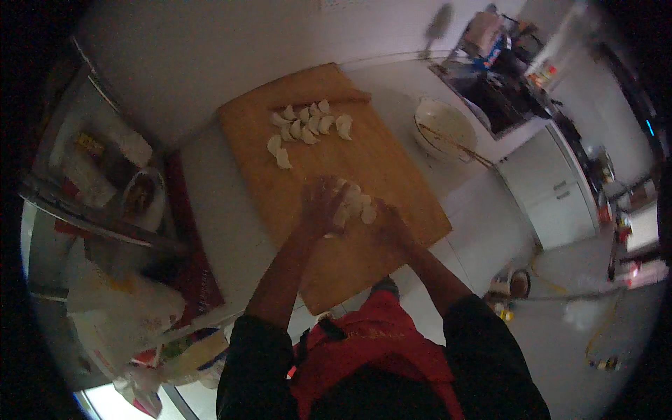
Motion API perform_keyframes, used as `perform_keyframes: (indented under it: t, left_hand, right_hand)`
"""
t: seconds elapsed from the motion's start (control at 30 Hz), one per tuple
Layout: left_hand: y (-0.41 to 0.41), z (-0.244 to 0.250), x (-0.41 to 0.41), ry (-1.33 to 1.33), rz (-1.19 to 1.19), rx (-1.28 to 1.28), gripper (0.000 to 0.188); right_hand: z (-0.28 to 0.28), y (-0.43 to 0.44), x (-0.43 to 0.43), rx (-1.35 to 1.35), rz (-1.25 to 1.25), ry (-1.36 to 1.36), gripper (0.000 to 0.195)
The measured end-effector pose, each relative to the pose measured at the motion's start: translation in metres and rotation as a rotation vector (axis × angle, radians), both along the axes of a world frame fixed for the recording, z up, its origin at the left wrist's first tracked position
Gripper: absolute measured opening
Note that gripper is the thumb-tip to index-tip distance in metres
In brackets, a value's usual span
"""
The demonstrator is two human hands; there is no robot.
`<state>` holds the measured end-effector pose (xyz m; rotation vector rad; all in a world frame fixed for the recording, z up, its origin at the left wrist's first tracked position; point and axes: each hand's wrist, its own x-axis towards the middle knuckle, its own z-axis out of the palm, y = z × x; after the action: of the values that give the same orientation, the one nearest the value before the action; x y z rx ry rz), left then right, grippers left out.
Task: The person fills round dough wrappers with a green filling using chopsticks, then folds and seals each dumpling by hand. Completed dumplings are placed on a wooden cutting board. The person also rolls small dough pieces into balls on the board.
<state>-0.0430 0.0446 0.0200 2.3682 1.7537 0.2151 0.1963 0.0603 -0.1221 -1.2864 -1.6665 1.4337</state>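
Observation:
A large wooden board (pixel 378 163) lies before me. My left hand (pixel 321 207) is spread over the left side of a group of pale, round dough pieces (pixel 356 202) near the board's middle. My right hand (pixel 388 226) is at the right edge of the same group; its fingers are blurred. Whether either hand grips a piece is not plain. Farther up the board stand several folded dumplings (pixel 310 125), with two more (pixel 278 149) at their lower left. A wooden rolling pin (pixel 352 100) lies behind them.
On the counter to the right, a white bowl (pixel 441 118) holds a pale mixture, with chopsticks (pixel 454 142) across it. A cooktop (pixel 488 100) is beyond it. On the left are a bowl of food (pixel 142 199) and plastic bags (pixel 115 315). A wall bounds the board's far side.

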Motion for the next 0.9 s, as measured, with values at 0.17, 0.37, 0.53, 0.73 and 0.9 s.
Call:
perform_keyframes:
  t: [0.17,0.37,0.53,0.73,0.9]
  left_hand:
    - [0.011,-0.034,0.002,-0.123,0.114,0.044,0.091]
    - [0.009,-0.076,0.085,-0.243,0.810,0.238,0.087]
    - [0.005,-0.080,0.096,-0.280,0.924,0.173,0.086]
    - [0.005,-0.086,0.060,0.082,0.501,0.036,0.062]
    - [0.003,-0.088,0.005,-1.114,0.816,0.042,0.047]
  right_hand:
    - [0.106,0.044,-0.041,0.017,0.268,-0.246,0.059]
    - [0.051,0.112,-0.042,0.207,0.522,-0.314,0.064]
    - [0.092,0.122,-0.073,0.246,0.680,-0.363,0.046]
    - [0.089,0.086,-0.070,0.627,0.723,-0.328,0.033]
    - [0.112,0.048,-0.070,0.659,0.862,-0.506,0.028]
